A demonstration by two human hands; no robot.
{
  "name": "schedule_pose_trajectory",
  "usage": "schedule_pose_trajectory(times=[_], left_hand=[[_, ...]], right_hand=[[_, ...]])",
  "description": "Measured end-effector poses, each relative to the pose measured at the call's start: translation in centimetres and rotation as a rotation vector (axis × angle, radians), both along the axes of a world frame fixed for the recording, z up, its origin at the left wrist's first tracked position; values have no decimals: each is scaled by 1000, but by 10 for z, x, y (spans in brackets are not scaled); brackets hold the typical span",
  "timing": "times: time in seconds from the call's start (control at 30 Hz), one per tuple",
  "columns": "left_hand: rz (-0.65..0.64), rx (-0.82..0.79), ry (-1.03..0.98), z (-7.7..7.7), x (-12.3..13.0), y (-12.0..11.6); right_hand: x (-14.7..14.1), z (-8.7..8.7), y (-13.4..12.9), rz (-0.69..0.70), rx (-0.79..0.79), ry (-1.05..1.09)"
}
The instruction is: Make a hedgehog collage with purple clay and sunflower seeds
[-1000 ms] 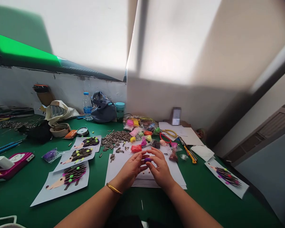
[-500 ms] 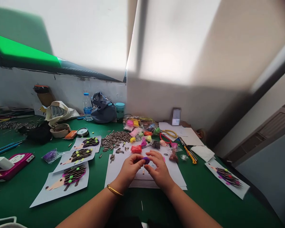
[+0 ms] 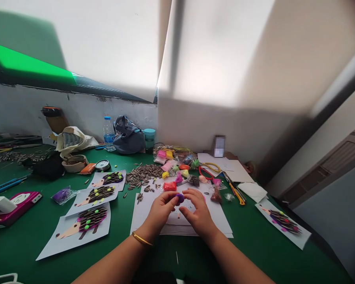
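A lump of purple clay (image 3: pixel 180 198) is pinched between the thumb and fingers of my left hand (image 3: pixel 162 209), above the white paper. Close beside it on the right is my right hand (image 3: pixel 198 209), its thumb and fingers apart; its fingertips come near the clay, and I cannot see clear contact. Under both hands lies a stack of white paper (image 3: pixel 221 228), with a partly hidden drawing on the top sheet. Just beyond the hands is a red clay packet (image 3: pixel 169 185), and a brown clay packet (image 3: pixel 216 195) sits to their right.
Sunflower seeds (image 3: pixel 143 174) are heaped behind the paper. Colourful clay packets, red-handled scissors (image 3: pixel 205 172) and a yellow-handled tool (image 3: pixel 239 194) lie farther right. Finished hedgehog pictures (image 3: pixel 88 221) are at left, another hedgehog picture (image 3: pixel 284 223) at right. A phone (image 3: pixel 219 146) stands by the wall.
The right thumb and fingers have spread away from the purple clay, which has shifted slightly left with my left hand.
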State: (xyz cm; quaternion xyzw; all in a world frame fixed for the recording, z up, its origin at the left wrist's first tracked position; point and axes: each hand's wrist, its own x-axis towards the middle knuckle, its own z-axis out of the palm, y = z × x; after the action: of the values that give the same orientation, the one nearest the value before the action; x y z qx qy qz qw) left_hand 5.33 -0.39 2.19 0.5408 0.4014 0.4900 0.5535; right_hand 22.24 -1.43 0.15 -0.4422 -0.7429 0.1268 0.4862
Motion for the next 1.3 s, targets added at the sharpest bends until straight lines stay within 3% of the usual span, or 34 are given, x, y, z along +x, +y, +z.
schedule_pose_trajectory(times=[0.13, 0.43, 0.67, 0.93, 1.2, 1.3], left_hand=[[-52, -55, -51, -5, 2, 1], [25, 158, 139, -9, 0, 4], [-47, -99, -148, -7, 2, 3], [-10, 167, 137, -12, 0, 4], [-17, 40, 19, -15, 2, 5], [-42, 78, 77, -17, 1, 5]], right_hand=[[1, -2, 2, 6, 3, 33], [-1, -1, 1, -3, -5, 26], [0, -1, 0, 19, -15, 31], [0, -2, 1, 24, -14, -1], [-1, -5, 2, 24, -57, -3], [-3, -5, 2, 15, -56, -4]])
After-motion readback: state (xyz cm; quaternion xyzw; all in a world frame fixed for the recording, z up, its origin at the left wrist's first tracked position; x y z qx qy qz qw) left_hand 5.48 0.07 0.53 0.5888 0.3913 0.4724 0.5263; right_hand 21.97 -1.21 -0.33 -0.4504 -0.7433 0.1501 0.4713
